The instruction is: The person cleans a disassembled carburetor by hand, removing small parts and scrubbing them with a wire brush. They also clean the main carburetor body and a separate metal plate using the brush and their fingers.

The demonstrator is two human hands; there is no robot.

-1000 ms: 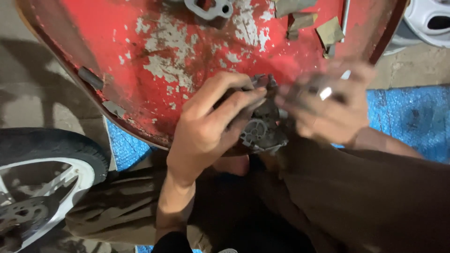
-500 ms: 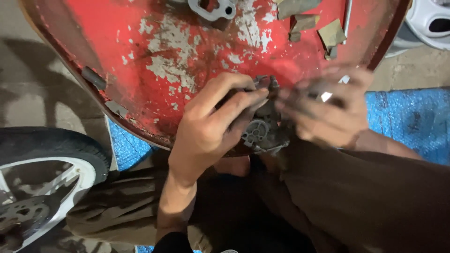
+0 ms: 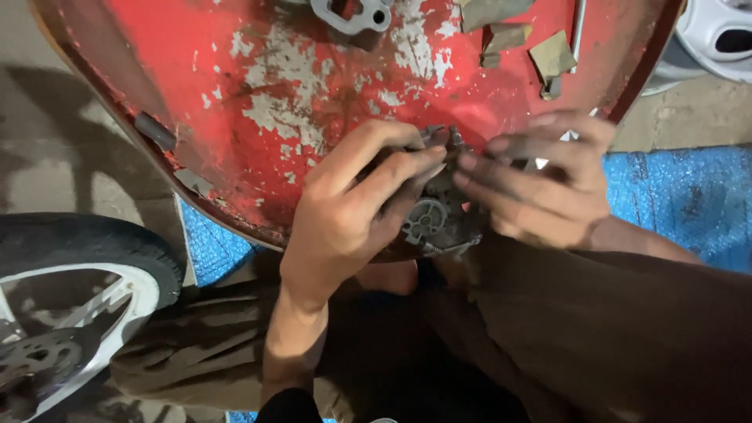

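Note:
A dirty grey metal engine part (image 3: 435,221) with a round opening sits above my lap, at the near rim of a big red metal pan (image 3: 235,117) with flaking paint. My left hand (image 3: 356,211) wraps around the part from the left, fingers curled over its top. From the right, my right hand (image 3: 540,184) has greasy fingertips pressed against the same part, with something small and pale showing between the fingers; what it is I cannot tell. Much of the part is hidden under both hands.
In the pan lie a grey metal gasket-shaped piece (image 3: 352,14), scraps of brown card (image 3: 548,55), a thin rod (image 3: 578,31) and a small dark cylinder (image 3: 155,131). A motorcycle wheel (image 3: 70,313) stands at lower left. Blue matting (image 3: 674,196) covers the floor at right.
My right hand's fingers have shifted slightly on the part; my left hand keeps its grip. Otherwise nothing has moved.

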